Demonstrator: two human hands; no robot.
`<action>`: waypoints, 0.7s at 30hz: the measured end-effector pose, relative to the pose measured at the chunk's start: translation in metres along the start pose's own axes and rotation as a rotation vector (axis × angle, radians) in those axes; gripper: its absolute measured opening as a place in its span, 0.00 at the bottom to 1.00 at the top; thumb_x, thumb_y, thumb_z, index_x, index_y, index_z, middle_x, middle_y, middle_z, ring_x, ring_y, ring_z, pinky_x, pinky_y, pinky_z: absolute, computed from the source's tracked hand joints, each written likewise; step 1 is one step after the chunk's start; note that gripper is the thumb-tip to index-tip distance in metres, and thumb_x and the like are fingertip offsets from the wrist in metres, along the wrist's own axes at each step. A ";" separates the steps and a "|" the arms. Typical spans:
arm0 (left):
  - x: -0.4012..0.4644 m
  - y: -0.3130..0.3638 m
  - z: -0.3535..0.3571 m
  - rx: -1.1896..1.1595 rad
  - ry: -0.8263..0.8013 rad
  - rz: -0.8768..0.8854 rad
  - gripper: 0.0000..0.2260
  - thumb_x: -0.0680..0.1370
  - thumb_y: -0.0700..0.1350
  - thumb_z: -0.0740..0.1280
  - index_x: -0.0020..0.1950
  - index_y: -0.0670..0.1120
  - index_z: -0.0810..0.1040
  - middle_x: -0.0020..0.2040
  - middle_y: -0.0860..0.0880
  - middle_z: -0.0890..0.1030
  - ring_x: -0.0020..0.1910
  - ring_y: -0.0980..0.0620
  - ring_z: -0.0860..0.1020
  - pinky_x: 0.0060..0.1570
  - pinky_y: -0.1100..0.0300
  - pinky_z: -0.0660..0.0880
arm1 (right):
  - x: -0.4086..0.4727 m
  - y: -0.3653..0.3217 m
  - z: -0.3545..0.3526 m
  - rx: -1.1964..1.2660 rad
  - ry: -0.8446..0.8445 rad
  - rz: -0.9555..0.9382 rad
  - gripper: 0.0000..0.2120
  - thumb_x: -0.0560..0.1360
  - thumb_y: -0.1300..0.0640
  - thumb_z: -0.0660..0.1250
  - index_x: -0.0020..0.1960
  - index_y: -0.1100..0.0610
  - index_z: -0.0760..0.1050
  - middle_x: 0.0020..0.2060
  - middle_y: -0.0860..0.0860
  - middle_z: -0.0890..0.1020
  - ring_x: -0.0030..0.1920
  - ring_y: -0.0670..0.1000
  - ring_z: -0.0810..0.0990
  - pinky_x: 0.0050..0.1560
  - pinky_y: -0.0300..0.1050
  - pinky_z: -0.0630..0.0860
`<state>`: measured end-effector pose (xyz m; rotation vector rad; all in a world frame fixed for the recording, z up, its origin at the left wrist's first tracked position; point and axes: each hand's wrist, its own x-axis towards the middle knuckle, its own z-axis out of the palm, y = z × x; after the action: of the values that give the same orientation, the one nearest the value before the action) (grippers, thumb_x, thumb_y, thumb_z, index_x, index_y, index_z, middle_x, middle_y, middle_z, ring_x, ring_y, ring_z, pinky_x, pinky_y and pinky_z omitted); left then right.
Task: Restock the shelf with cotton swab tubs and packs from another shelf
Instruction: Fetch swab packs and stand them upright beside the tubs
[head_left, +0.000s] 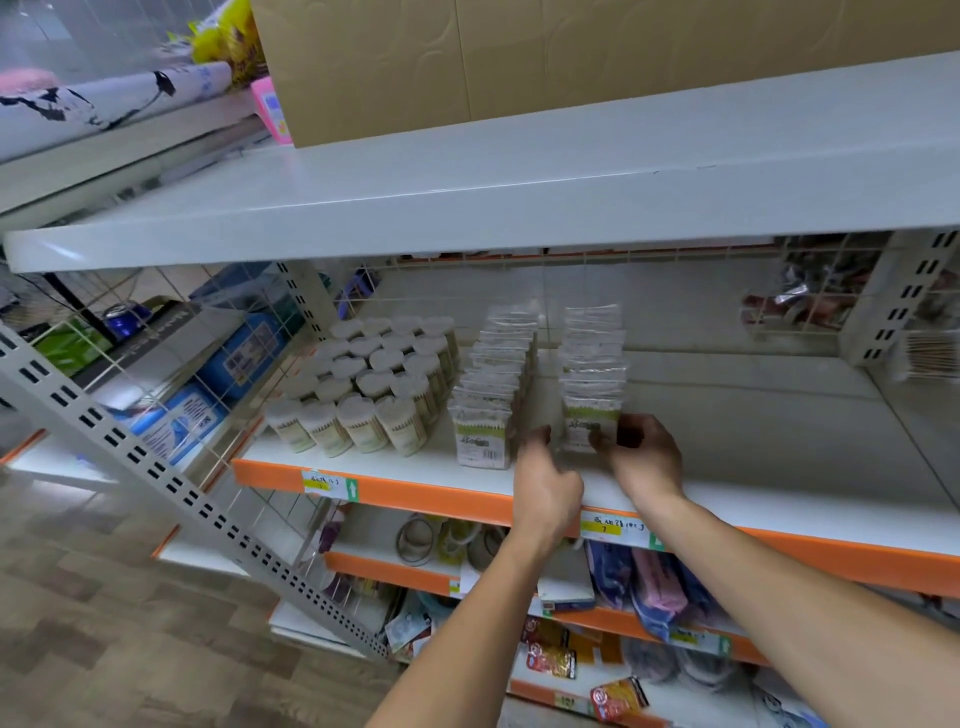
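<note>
Left hand (545, 480): reaches over the orange shelf edge (395, 493); fingers loosely curled and empty, their tips just beside the front pack of the right-hand row.
Right hand (641, 454): at the same pack; fingers and thumb curl round its right side and lower front, holding it upright on the board.
Held pack (589, 415): clear cotton swab pack with a green band, foremost in the right row of packs (592, 353), standing on the middle shelf (779, 447).
Left row of packs (493, 395): a second file of the same packs, running front to back, just left of the first with a gap between them.
Cotton swab tubs (374, 384): round clear tubs with white lids, standing upright in a tight block at the shelf's left end, near the wire side panel (208, 364).
Price labels (324, 483): yellow tags on the orange edge.
Lower shelves (597, 613): tape rolls, pouches and small packets.
Top shelf (467, 192): pale board above, bearing a cardboard box (519, 57).
Beyond the wire back: blurred goods, too unclear to name.
</note>
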<state>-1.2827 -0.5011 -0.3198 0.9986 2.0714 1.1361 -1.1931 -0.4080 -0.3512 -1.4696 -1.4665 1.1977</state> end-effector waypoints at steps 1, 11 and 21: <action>-0.002 0.000 0.000 0.005 -0.001 0.004 0.30 0.71 0.33 0.60 0.74 0.44 0.66 0.71 0.46 0.72 0.71 0.48 0.69 0.65 0.64 0.65 | -0.002 -0.001 -0.001 0.016 -0.002 0.004 0.14 0.71 0.52 0.76 0.53 0.53 0.77 0.46 0.50 0.82 0.46 0.52 0.79 0.45 0.42 0.72; -0.014 0.012 0.007 0.099 0.007 -0.027 0.22 0.73 0.33 0.60 0.67 0.40 0.72 0.65 0.43 0.74 0.64 0.44 0.74 0.65 0.50 0.72 | -0.005 0.010 -0.044 0.089 0.000 -0.021 0.15 0.73 0.63 0.69 0.58 0.53 0.78 0.51 0.50 0.81 0.52 0.50 0.79 0.52 0.40 0.71; -0.019 0.064 0.077 0.127 -0.190 0.150 0.18 0.72 0.35 0.61 0.59 0.44 0.79 0.59 0.46 0.82 0.60 0.48 0.79 0.61 0.59 0.74 | 0.011 0.035 -0.146 -0.047 0.083 0.036 0.09 0.73 0.61 0.70 0.50 0.49 0.79 0.46 0.50 0.83 0.51 0.53 0.80 0.51 0.42 0.74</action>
<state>-1.1923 -0.4591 -0.2986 1.2908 1.9618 0.9490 -1.0451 -0.3838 -0.3419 -1.5650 -1.4262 1.1170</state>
